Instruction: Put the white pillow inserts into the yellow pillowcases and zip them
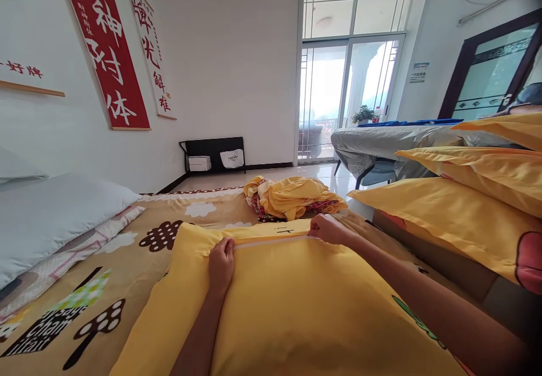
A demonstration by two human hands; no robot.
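Observation:
A plump yellow pillow in its pillowcase (296, 297) lies in front of me on the bed. Along its far side, a pale straight strip that looks like a zipper (271, 241) runs between my hands. My left hand (221, 260) is closed, pinching the pillowcase edge at the strip's left end. At the right end, my right hand (329, 229) has its fingers closed on the same edge. Whether a zipper pull is between those fingers cannot be made out. Just beyond lies a crumpled heap of yellow cloth (292, 195) with red checked parts.
Several yellow pillows (449, 206) are stacked at the right. White pillows (63, 212) lie on the left of the patterned bedspread (127, 263). Farther back are a plastic-covered table (381, 139), a black low rack (215, 150) and a sliding glass door (347, 94).

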